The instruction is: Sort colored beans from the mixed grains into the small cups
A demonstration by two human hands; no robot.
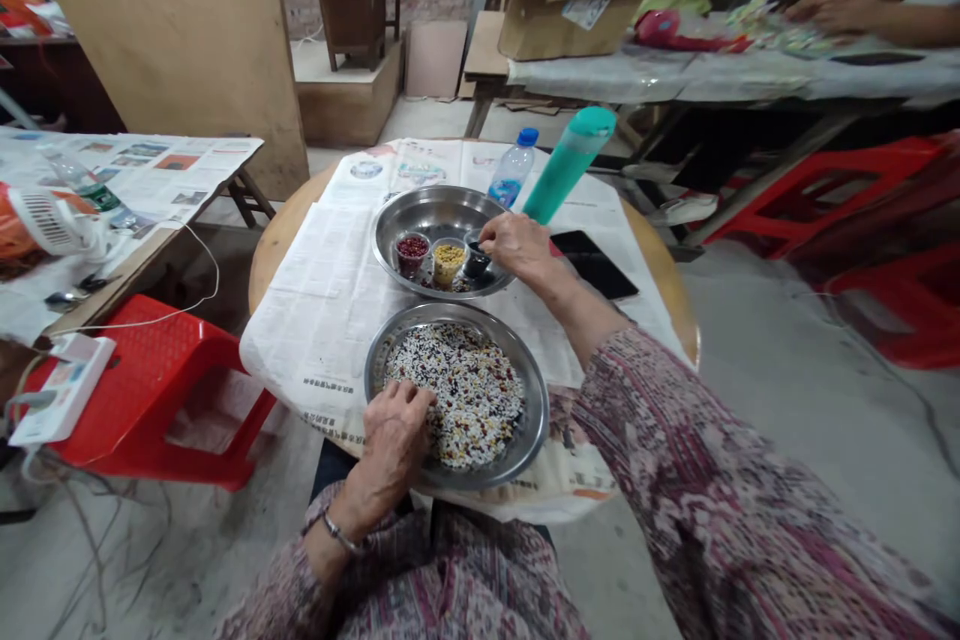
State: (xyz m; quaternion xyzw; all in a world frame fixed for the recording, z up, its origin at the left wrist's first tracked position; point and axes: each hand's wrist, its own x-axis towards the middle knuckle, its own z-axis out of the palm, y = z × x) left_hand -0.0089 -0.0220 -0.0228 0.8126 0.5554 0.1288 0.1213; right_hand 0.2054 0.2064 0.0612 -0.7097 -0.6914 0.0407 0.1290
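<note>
My left hand [397, 432] lies over the left rim of a steel bowl [537, 435] of mixed grains [457, 385], white with black, red and yellow bits. Its curled fingertips reach down to the grains; anything in them is hidden. Further off, my right hand [517, 245] is closed in a pinch at a small clear cup of dark beans [476, 262]. What it pinches is too small to make out. That cup stands in a second steel bowl [390, 210], beside a cup of yellow beans [448, 263] and a cup of red beans [412, 254].
Behind my right hand stand a blue-capped bottle [513, 170] and a tall green bottle [570, 165]. A dark phone or tablet [596, 265] lies on the newspaper [300, 270]. A red stool [165, 390] carries a power strip [64, 388]. Another person's hands [832, 10] are at the right-hand table.
</note>
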